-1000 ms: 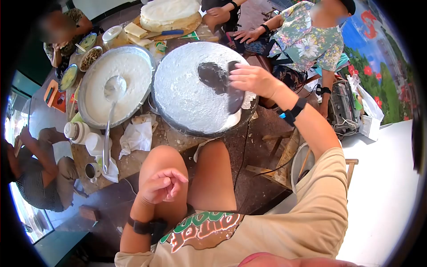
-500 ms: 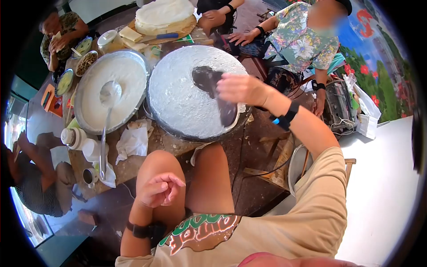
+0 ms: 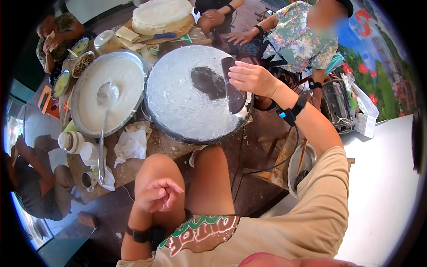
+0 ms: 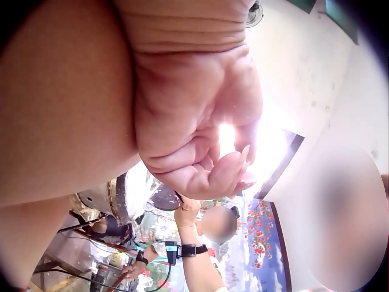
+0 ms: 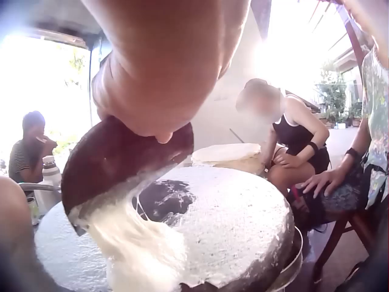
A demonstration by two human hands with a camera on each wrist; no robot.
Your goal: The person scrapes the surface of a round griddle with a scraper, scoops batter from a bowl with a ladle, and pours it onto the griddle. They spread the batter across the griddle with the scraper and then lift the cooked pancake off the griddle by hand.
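Note:
My right hand (image 3: pixel 254 79) holds a dark, half-moon scraper (image 3: pixel 235 95) by its straight edge, over the right side of a round griddle (image 3: pixel 178 107). A thin, pale batter coats most of the griddle, with a dark uncoated patch (image 3: pixel 209 82) right beside the scraper. In the right wrist view, a thick fold of wet batter (image 5: pixel 143 243) clings to the scraper's lower edge and trails onto the surface. My left hand (image 3: pixel 159 195) rests by my left knee, its fingers loosely curled and holding nothing.
Left of the griddle stands a wide basin (image 3: pixel 76 109) of batter with a ladle (image 3: pixel 104 129) in it. Behind are a stack of thin pancakes (image 3: pixel 162 15) and a blue-handled knife (image 3: pixel 165 35). A thermos (image 3: pixel 71 141), mug (image 3: pixel 89 180) and crumpled paper (image 3: pixel 132 144) sit nearby. People sit around.
My right hand and the scraper moved toward me, then back up and to the right along the griddle's right side. The left hand stayed by the knee.

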